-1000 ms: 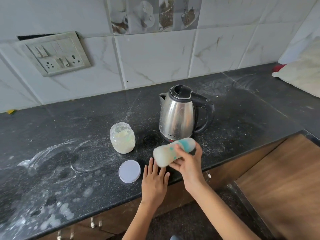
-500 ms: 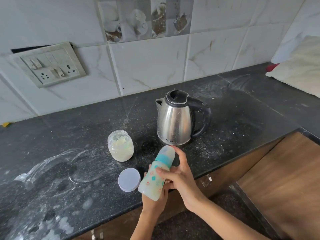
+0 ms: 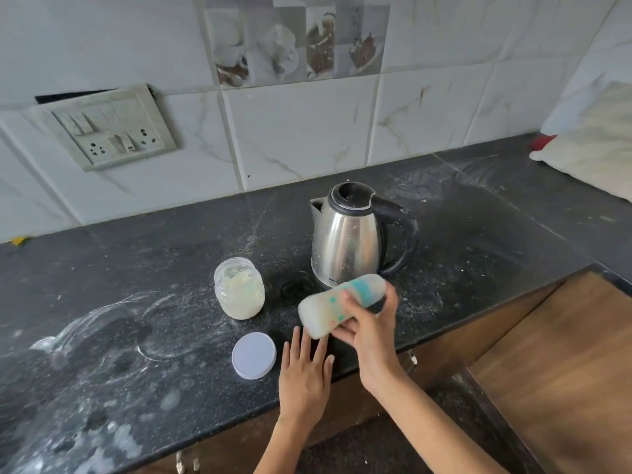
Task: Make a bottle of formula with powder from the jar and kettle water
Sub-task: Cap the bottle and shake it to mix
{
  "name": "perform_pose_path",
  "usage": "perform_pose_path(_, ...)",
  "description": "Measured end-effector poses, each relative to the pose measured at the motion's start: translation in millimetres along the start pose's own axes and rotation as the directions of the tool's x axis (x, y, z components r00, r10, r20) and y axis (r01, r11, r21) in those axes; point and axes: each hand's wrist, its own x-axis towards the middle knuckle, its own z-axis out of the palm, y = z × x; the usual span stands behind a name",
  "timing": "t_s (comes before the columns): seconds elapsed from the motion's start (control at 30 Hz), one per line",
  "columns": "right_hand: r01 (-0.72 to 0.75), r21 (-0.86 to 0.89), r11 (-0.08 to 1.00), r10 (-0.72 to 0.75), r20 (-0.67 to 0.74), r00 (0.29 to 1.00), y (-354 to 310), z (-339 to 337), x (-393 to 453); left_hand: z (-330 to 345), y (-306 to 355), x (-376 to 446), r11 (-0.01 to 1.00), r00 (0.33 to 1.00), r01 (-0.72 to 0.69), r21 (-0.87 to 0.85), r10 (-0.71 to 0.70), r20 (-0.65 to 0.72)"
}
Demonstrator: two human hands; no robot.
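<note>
My right hand grips a baby bottle with a teal collar and clear cap. The bottle lies almost sideways in the air, blurred, cap end pointing right, milky liquid inside. My left hand rests flat on the black counter near its front edge, fingers spread, just below the bottle. An open glass jar of pale powder stands to the left. Its white lid lies flat beside my left hand. The steel kettle with a black handle stands behind the bottle.
White powder smears cover the counter's left part. A switch and socket plate sits on the tiled wall. A pale cushion lies at the far right. A wooden surface sits lower on the right.
The bottle swung from sideways to nearly upright and back to sideways in my right hand. My left hand stayed on the counter edge.
</note>
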Motion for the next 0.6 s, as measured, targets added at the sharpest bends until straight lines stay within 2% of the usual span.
perform_pose_path(0.03,-0.030,-0.091,0.995,0.036,0.064,0.997,9,-1,-4,4,-3,-4,0.989,0.999,0.025,-0.147,-0.020,0.039)
perform_pose_path(0.07,-0.058,-0.181,0.982,0.088,0.165,0.982,13,1,-14,9,-4,-8,0.951,0.997,0.068,-0.302,-0.071,0.002)
perform_pose_path(0.1,-0.092,-0.253,0.963,0.151,0.227,0.962,17,2,-21,13,-2,-9,0.906,0.986,0.162,-0.391,-0.161,0.035)
perform_pose_path(0.13,-0.079,-0.275,0.958,0.152,0.255,0.955,17,1,-22,15,1,-8,0.799,0.962,0.258,-0.543,-0.262,0.072)
perform_pose_path(0.17,-0.068,-0.230,0.971,0.120,0.220,0.968,13,-1,-17,9,0,-6,0.869,0.967,0.250,-0.428,-0.242,0.074)
perform_pose_path(0.2,-0.053,-0.134,0.990,0.072,0.139,0.988,6,-3,-8,-7,3,1,0.957,0.973,0.229,-0.176,-0.229,0.023)
perform_pose_path(0.23,-0.049,-0.015,0.999,0.049,0.029,0.998,-3,-4,1,-19,5,5,0.905,0.970,0.243,-0.348,-0.228,0.084)
perform_pose_path(0.27,-0.029,0.072,0.997,0.033,-0.062,0.998,-8,-5,8,-21,8,7,0.885,0.977,0.213,-0.414,-0.199,0.076)
perform_pose_path(0.3,-0.016,0.099,0.995,0.026,-0.101,0.995,-6,-5,12,-12,4,6,0.865,0.969,0.243,-0.440,-0.232,0.079)
perform_pose_path(0.33,-0.025,0.049,0.998,0.030,-0.087,0.996,3,-5,10,-15,10,7,0.875,0.971,0.236,-0.423,-0.202,0.125)
perform_pose_path(0.4,-0.104,-0.136,0.985,0.116,0.081,0.990,26,0,-10,-28,31,8,0.865,0.977,0.209,-0.456,-0.161,0.142)
perform_pose_path(0.43,-0.147,-0.218,0.965,0.180,0.141,0.973,32,1,-19,-30,37,5,0.888,0.988,0.152,-0.434,-0.124,0.090)
perform_pose_path(0.47,-0.161,-0.252,0.954,0.205,0.160,0.966,31,2,-24,-27,39,1,0.914,0.982,0.159,-0.373,-0.106,0.158)
perform_pose_path(0.5,-0.139,-0.237,0.961,0.179,0.159,0.971,27,0,-21,-35,42,5,0.875,0.976,0.202,-0.439,-0.142,0.165)
perform_pose_path(0.53,-0.093,-0.185,0.978,0.118,0.129,0.985,19,-3,-14,-42,35,5,0.829,0.979,0.205,-0.520,-0.175,0.107)
perform_pose_path(0.57,-0.052,-0.106,0.993,0.058,0.056,0.997,9,-6,-5,-28,22,7,0.826,0.979,0.200,-0.527,-0.183,0.085)
perform_pose_path(0.6,-0.007,-0.035,0.999,0.005,-0.033,0.999,-1,-9,3,-30,13,8,0.898,0.972,0.235,-0.373,-0.218,0.088)
